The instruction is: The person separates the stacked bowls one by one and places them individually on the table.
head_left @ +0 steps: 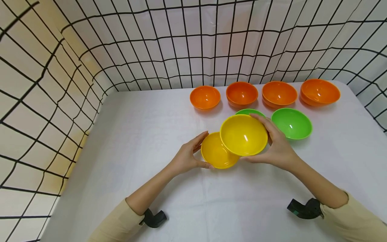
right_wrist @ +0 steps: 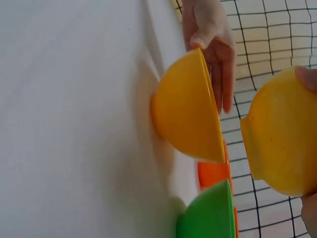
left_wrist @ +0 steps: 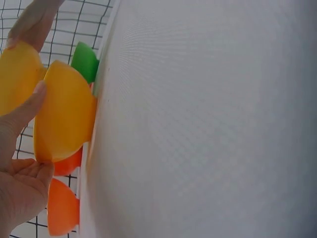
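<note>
My left hand [head_left: 191,154] holds the left side of a yellow bowl [head_left: 214,153] that stands upright on the table, its thumb at the near rim and fingers at the far side. In my right hand [head_left: 278,149] is a second yellow bowl [head_left: 243,135], gripped at its right side between thumb and fingers. This one is off the table, its mouth tilted toward the head camera. It overlaps the standing bowl in the head view; the right wrist view shows a gap between the held bowl [right_wrist: 282,134] and the standing bowl [right_wrist: 185,106].
Just behind is a green bowl [head_left: 249,111], mostly hidden by the raised yellow one. Another green bowl [head_left: 291,123] stands to its right. Several orange bowls [head_left: 205,97] line the back of the white-covered table [head_left: 145,134]. Black wire mesh [head_left: 181,43] borders the back and sides.
</note>
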Available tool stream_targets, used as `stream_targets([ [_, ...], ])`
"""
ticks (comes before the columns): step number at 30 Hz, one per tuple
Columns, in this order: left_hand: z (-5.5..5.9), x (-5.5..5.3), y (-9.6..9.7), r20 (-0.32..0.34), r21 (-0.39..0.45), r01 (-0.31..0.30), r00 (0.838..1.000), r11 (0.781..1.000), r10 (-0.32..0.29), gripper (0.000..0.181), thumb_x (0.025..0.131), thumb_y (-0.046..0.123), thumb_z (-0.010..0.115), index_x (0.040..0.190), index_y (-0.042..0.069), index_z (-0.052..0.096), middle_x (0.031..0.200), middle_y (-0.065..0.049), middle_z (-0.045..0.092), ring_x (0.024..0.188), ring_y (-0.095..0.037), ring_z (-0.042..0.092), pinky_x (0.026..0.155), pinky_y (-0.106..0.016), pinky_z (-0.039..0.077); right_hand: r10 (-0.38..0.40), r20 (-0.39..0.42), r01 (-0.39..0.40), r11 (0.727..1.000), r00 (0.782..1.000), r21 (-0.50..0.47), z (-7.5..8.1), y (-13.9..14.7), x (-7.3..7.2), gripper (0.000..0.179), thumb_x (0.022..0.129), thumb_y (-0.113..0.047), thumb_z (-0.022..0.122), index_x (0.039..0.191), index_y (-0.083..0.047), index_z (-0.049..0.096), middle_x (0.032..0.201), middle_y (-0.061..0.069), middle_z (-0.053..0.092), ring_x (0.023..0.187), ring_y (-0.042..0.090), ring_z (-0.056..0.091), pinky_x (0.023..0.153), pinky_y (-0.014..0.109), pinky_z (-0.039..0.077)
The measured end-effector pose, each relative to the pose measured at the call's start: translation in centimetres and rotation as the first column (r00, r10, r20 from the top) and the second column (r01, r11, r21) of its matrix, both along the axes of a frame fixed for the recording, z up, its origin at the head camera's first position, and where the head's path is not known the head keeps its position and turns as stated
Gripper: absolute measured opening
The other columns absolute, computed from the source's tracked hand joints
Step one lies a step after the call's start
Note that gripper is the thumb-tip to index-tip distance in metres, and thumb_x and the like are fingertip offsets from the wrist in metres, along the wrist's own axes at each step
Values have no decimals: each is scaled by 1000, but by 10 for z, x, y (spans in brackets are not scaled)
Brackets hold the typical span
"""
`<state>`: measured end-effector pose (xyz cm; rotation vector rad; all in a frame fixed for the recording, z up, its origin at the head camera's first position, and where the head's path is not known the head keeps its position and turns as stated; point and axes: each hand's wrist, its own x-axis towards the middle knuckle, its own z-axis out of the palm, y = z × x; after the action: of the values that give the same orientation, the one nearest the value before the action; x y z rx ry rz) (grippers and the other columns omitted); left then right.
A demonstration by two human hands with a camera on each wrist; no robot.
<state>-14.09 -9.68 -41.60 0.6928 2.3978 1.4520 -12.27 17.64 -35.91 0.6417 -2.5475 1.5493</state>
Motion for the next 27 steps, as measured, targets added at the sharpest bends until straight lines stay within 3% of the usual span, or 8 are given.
stream_targets([
  [8, 2, 0, 0, -1, -18, -3, 1000, 1000, 2, 101, 61, 17, 86, 145, 10, 29, 146, -4, 36, 131, -17, 39, 101, -29, 39, -141, -15, 141, 990, 990, 6, 5, 35, 5, 109, 50, 8, 86, 142, -10, 30, 140, 7, 34, 119, 3, 35, 90, 2, 36],
  [13, 3, 0, 1, -1, -16, 1, 1000, 1000, -1, 101, 62, 17, 85, 145, 9, 29, 146, -4, 36, 131, -17, 39, 102, -29, 39, -255, -55, 257, 966, 965, 29, 10, 61, 5, 107, 50, 13, 83, 142, -13, 33, 139, 2, 36, 119, 2, 35, 91, 1, 34],
  [21, 1, 0, 0, 8, -15, 0, 1000, 1000, 0, 101, 61, 17, 86, 145, 10, 29, 146, -4, 36, 131, -17, 39, 102, -30, 39, -440, -39, 440, 884, 897, 158, 8, 108, 10, 104, 57, 8, 83, 143, -20, 31, 140, 0, 34, 117, -1, 32, 86, -4, 30],
  [27, 1, -1, 1, 1, -17, 3, 1000, 1000, -3, 101, 61, 18, 86, 145, 10, 29, 146, -4, 36, 131, -18, 39, 101, -30, 40, -568, 3, 554, 804, 823, 219, 7, 139, 16, 97, 71, -1, 77, 146, -28, 23, 149, -3, 24, 127, 5, 28, 94, -1, 25],
])
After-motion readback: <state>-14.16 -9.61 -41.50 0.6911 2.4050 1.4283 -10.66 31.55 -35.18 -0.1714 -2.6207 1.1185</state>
